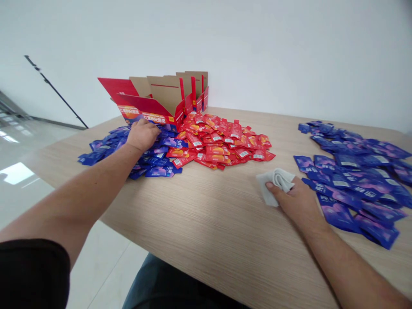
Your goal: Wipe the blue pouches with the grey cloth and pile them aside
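The right hand (298, 195) is grasping a pale folded cloth (268, 189), with the thumb on top. The cloth is low on the worktop (199, 210), between the red packets (222, 141) and the right-hand blue packets (357, 180). The left hand (143, 134) is on the left-hand blue packets (157, 161), just in front of the red boxes (141, 104). Its fingers curl down out of sight, so I can't tell if it is gripping a packet or only resting.

The packets look slippery and are piled loosely. If the left hand pushes too hard, the blue pile could slide, and some could mix with the red ones, because the two piles touch. A bump from the knuckles could also tip or shove the front box. If the right hand swings out, its wrist could knock the right-hand packets, which are very close by.

The cloth is bunched up, so it has no clear long way. A flat flap sticks out left past the thumb, and a rolled fold curls up on top. Many right-hand packets lie with their long sides running from far left to near right.
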{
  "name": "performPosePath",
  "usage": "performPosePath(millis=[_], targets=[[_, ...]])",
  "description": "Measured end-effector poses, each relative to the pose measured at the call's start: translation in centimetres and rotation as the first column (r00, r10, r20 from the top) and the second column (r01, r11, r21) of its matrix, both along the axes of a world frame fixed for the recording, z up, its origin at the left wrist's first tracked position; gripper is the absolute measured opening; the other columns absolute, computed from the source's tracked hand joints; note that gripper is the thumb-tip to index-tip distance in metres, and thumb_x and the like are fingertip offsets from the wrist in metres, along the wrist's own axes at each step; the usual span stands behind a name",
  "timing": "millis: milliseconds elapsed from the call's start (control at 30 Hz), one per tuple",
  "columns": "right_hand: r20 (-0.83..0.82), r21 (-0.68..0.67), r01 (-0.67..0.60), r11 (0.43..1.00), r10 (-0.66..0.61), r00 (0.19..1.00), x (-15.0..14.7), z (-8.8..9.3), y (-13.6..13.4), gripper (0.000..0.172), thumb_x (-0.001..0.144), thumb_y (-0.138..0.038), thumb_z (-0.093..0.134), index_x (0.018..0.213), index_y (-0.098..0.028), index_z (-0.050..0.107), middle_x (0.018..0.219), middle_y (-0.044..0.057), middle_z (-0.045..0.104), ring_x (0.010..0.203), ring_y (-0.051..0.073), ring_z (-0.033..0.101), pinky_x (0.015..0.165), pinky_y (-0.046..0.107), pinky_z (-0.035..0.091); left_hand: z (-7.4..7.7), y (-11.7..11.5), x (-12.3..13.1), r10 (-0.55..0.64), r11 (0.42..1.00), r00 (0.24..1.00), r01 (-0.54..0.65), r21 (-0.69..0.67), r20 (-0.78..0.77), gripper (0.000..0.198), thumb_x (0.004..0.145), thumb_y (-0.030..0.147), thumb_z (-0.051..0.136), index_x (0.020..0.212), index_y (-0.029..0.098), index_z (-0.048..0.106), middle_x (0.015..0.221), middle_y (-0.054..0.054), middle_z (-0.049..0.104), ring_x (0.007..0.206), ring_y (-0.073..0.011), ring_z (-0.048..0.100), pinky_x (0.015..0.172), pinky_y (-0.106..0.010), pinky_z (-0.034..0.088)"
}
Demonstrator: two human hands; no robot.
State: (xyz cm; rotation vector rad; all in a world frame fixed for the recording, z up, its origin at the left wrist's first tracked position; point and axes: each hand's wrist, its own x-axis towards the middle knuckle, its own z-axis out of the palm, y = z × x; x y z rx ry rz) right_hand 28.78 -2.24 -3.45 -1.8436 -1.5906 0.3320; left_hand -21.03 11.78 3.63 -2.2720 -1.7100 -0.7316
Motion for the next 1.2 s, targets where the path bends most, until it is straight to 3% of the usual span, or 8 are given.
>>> performPosePath(millis=[133, 367, 533, 633, 700, 800, 967, 1200], targets=[[-0.016, 0.000, -0.025, 1.000, 0.025, 1.000, -0.2, -0.8, 0.2, 0.040, 0.080, -0.057, 0.066, 0.098, -0.021, 0.071, 0.097, 0.012, 0.076, 0.090, 0.030, 0.071, 0.076, 0.041, 0.052, 1.1, -1.8, 3.5, -0.007, 0.998, 0.997, 0.013, 0.067, -0.080, 0.024, 0.093, 0.036, 0.051, 0.080, 0.024, 0.067, 0.093, -0.009, 0.071, 0.107, -0.0298, 0.053, 0.103, -0.049, 0.033], [-0.092, -0.074, -0.212, 0.974, 0.205, 0.974, -1.2, -0.5, -0.1, 0.028, 0.089, -0.041, 0.068, 0.108, -0.020, 0.071, 0.107, 0.011, 0.079, 0.097, 0.026, 0.073, 0.080, 0.036, 0.053, 0.9, -7.5, 15.6, -0.336, 0.942, 0.942, 0.337, -0.016, 0.010, 0.025, 0.093, 0.034, 0.052, 0.100, 0.022, 0.072, 0.102, -0.009, 0.074, 0.104, -0.0295, 0.059, 0.106, -0.049, 0.040], [-0.049, -0.066, -0.302, 0.951, 0.299, 0.953, -1.7, -0.8, 0.0, 0.029, 0.091, -0.045, 0.067, 0.104, -0.020, 0.071, 0.101, 0.010, 0.080, 0.090, 0.025, 0.073, 0.077, 0.034, 0.053, 0.8, -10.6, 26.3, -0.546, 0.799, 0.800, 0.587, -0.131, 0.249, 0.017, 0.082, 0.031, 0.064, 0.092, 0.025, 0.076, 0.098, -0.010, 0.076, 0.105, -0.0327, 0.064, 0.106, -0.046, 0.043], [0.040, -0.002, -0.389, 0.921, 0.389, 0.920, -2.2, -1.4, 0.5, 0.023, 0.095, -0.034, 0.063, 0.111, -0.021, 0.073, 0.114, 0.011, 0.079, 0.110, 0.028, 0.071, 0.094, 0.039, 0.054, 1.0, -11.7, 32.8, -0.636, 0.673, 0.693, 0.713, -0.195, 0.340, 0.016, 0.077, 0.020, 0.066, 0.086, 0.026, 0.078, 0.093, -0.008, 0.075, 0.101, -0.0305, 0.066, 0.104, -0.042, 0.044], [0.067, 0.012, -0.376, 0.927, 0.374, 0.925, -2.4, -1.9, 0.9, 0.029, 0.095, -0.026, 0.059, 0.122, -0.022, 0.071, 0.127, 0.012, 0.075, 0.127, 0.031, 0.064, 0.108, 0.045, 0.049, 0.8, -11.6, 37.0, -0.681, 0.598, 0.653, 0.757, -0.264, 0.330, 0.014, 0.073, 0.014, 0.067, 0.074, 0.025, 0.075, 0.085, -0.007, 0.072, 0.093, -0.0290, 0.066, 0.099, -0.040, 0.046], [0.071, 0.021, -0.367, 0.930, 0.365, 0.928, -2.4, -2.3, 1.1, 0.037, 0.097, -0.031, 0.060, 0.132, -0.024, 0.066, 0.135, 0.010, 0.072, 0.137, 0.033, 0.059, 0.115, 0.049, 0.045, 0.2, -9.9, 42.4, -0.702, 0.609, 0.690, 0.710, -0.354, 0.177, 0.017, 0.075, 0.012, 0.065, 0.061, 0.022, 0.068, 0.078, -0.008, 0.071, 0.088, -0.0281, 0.067, 0.095, -0.040, 0.047], [0.017, 0.097, -0.427, 0.899, 0.427, 0.904, -1.9, -2.4, 0.9, 0.052, 0.096, -0.034, 0.062, 0.145, -0.016, 0.058, 0.149, 0.015, 0.063, 0.141, 0.031, 0.057, 0.115, 0.043, 0.047, -0.7, -5.3, 48.7, -0.709, 0.682, 0.623, 0.486, -0.546, -0.331, 0.028, 0.081, 0.015, 0.062, 0.101, 0.019, 0.081, 0.111, -0.013, 0.079, 0.106, -0.0281, 0.071, 0.096, -0.036, 0.050], [0.129, 0.075, -0.536, 0.841, 0.525, 0.842, -2.4, -2.6, 2.0, 0.049, 0.101, -0.020, 0.052, 0.149, -0.028, 0.057, 0.152, 0.004, 0.062, 0.147, 0.028, 0.051, 0.121, 0.046, 0.043, -2.8, -2.8, 52.1, -0.711, 0.694, 0.531, 0.421, -0.584, -0.461, 0.052, 0.077, 0.023, 0.073, 0.129, 0.019, 0.075, 0.130, -0.015, 0.075, 0.117, -0.0292, 0.070, 0.098, -0.033, 0.052]])
